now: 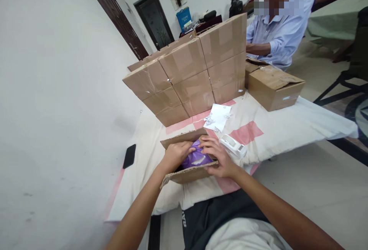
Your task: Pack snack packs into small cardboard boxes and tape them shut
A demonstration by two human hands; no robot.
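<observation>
Inside an open brown cardboard box (191,175) on the cloth-covered table (290,127), a shiny purple plastic package (198,159) lies between the hands. The left hand (177,155) and right hand (219,157), close together with fingers bent, both touch it.

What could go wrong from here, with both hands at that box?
The shiny purple plastic bundle might snag on the ragged rim of the open brown cardboard box, as the left hand and right hand work between its walls. The right hand could bump the white plastic device close beside it. Tugging the white-and-pink cloth might shift the flat black phone lying on it.
</observation>
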